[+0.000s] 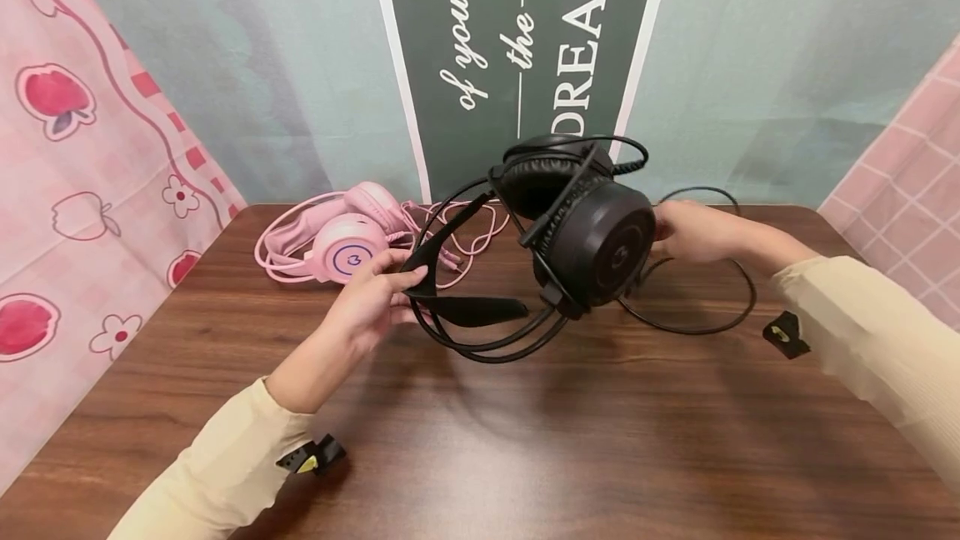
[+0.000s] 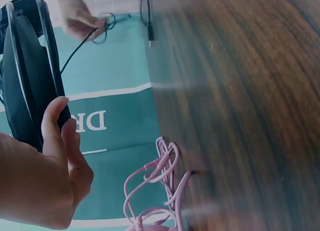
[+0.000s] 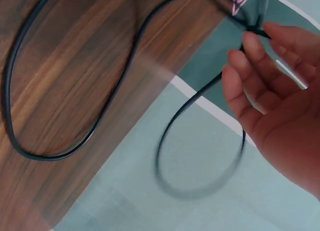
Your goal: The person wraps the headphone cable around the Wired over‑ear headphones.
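Observation:
A pair of black headphones (image 1: 600, 248) is held up over the table, ear cups toward the right and headband toward the left. My left hand (image 1: 375, 294) grips the headband, thumb on one side and fingers on the other, as the left wrist view (image 2: 55, 166) also has it. Beyond the ear cups, my right hand (image 1: 697, 230) is partly hidden by them. In the right wrist view, the right hand (image 3: 280, 91) pinches the headphones' black cable (image 3: 50, 157) between thumb and fingertips, with loops hanging on both sides. A metal-tipped plug (image 2: 150, 35) dangles in the left wrist view.
Pink headphones (image 1: 352, 252) lie at the table's back left, their pink cable (image 1: 476, 250) bunched beside them. The brown wooden table (image 1: 585, 440) ends at a green lettered curtain (image 1: 300, 90). Pink patterned cloth (image 1: 90, 273) hangs on the left, pink tiling (image 1: 915, 190) on the right.

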`<state>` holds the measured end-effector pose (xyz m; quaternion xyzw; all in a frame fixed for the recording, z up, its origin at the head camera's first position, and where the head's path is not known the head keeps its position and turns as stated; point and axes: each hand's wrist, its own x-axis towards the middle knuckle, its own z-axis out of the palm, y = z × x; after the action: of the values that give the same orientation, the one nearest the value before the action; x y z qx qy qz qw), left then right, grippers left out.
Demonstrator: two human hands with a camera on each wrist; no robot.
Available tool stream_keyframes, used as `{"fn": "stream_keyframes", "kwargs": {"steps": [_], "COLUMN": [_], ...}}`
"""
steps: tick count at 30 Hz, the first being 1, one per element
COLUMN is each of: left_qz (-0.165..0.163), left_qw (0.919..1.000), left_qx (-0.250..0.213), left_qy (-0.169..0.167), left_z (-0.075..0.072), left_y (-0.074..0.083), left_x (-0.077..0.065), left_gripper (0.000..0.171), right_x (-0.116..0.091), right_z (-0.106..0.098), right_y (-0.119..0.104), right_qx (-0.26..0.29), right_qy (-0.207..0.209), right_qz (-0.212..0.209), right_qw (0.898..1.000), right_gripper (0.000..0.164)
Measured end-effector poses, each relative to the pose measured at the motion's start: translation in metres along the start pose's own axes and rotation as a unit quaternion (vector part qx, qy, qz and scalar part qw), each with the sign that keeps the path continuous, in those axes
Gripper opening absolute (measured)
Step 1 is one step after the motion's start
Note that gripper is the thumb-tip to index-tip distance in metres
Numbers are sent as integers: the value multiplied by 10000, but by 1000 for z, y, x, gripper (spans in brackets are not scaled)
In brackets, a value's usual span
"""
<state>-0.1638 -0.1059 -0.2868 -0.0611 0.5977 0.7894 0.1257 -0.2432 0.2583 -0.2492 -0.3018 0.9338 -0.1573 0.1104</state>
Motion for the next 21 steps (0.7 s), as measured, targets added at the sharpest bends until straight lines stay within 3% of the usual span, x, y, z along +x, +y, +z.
{"fn": "stream_keyframes", "kwargs": {"steps": [8,21], "left_qz": [88,128], "left_qw": [9995,9991], "left_qx": [-281,-382], "left_qy": [67,128], "left_z": [-8,-15], "left_y": [7,14], "left_x": [-2,-5], "left_gripper": [13,9], "right_x": [-3,-12], "right_z": [0,-6], "right_y": [2,6], "right_qx": [57,74], "right_qy": [389,1228], "right_qz": [-113,533], "right_qw": [9992,9910], "right_gripper": [13,10]}}
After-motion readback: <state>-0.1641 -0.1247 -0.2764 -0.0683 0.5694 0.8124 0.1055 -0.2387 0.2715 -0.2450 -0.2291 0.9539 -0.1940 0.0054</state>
